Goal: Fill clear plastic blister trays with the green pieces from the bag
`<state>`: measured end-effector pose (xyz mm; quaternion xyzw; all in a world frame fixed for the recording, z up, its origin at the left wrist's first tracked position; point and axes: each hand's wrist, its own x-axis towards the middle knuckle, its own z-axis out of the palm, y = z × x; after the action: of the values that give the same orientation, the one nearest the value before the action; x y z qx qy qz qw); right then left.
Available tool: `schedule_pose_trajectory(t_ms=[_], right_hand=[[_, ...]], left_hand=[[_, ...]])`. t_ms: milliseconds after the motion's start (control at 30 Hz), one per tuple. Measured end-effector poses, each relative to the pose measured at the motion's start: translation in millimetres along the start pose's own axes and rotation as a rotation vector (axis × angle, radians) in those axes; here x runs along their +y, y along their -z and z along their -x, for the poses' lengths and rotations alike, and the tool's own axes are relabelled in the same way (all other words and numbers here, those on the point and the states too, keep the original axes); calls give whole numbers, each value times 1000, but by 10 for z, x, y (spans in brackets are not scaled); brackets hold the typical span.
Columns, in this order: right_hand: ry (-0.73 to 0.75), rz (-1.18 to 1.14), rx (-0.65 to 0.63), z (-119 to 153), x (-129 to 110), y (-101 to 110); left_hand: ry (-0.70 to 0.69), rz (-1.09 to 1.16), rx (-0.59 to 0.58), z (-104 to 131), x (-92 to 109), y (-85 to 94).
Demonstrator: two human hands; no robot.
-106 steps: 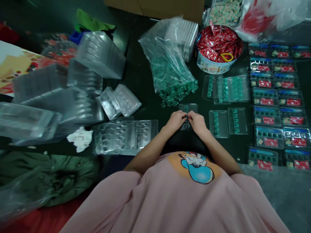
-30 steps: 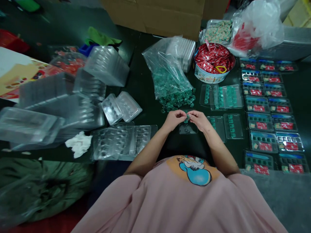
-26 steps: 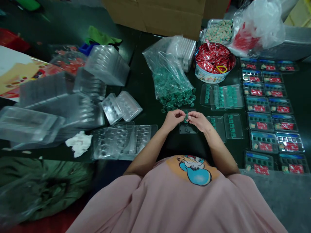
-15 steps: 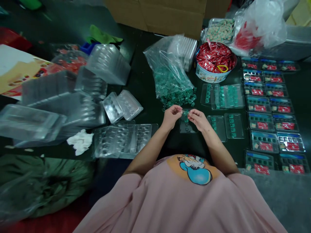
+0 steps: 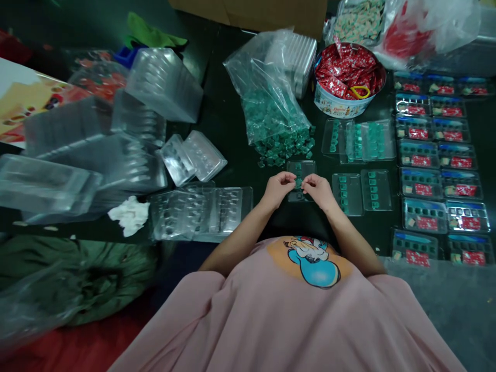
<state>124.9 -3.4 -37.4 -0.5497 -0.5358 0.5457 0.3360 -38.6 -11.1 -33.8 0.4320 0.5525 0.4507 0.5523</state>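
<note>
Both hands meet over a clear plastic tray [image 5: 306, 166] in front of my body. My left hand [image 5: 279, 188] has its fingers pinched at the tray's left side, next to a small green piece [image 5: 298, 183]. From the right, my right hand [image 5: 318, 190] pinches close to the same piece; what is between its fingertips is too small to make out. A green piece also sits near the tray's top. Just beyond lies a heap of green pieces [image 5: 284, 144], spilling from a clear bag [image 5: 263, 77]. Two trays with green pieces [image 5: 347, 206] [image 5: 382, 199] lie right of my right hand.
A round tin [image 5: 341, 107] of red packets stands beyond, beside more trays [image 5: 389, 139]. Filled trays [image 5: 420, 155] line the right side. Stacked clear trays [image 5: 166, 85], loose trays [image 5: 182, 214] and white tissue [image 5: 129, 216] are at the left. A cardboard box [image 5: 263, 13] stands behind.
The view has shifted, so the table items sit higher in the picture. My hands have moved down along the tray, from its upper part to its middle, and remain pinched.
</note>
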Motion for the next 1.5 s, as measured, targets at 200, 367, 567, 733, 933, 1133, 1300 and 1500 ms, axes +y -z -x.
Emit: schedule_pose_trajectory(t_ms=[200, 367, 567, 733, 933, 1133, 1300, 1500], right_hand=[[67, 451, 109, 70, 122, -71], [101, 758, 99, 72, 114, -132], [93, 928, 16, 120, 59, -129], [203, 831, -4, 40, -17, 93], [304, 758, 145, -584, -140, 296], [257, 760, 168, -959, -103, 222], [311, 499, 196, -826, -63, 297], [356, 629, 252, -816, -46, 336]], left_hand=[[-119, -377, 54, 47, -193, -78], [-269, -658, 33, 32, -206, -113], [-362, -789, -52, 58, -198, -71], [-460, -775, -96, 97, -235, -32], [-463, -870, -171, -20, -306, -74], [-415, -771, -161, -92, -214, -25], [-435, -468, 27, -182, -16, 28], [-402, -455, 68, -384, -18, -15]])
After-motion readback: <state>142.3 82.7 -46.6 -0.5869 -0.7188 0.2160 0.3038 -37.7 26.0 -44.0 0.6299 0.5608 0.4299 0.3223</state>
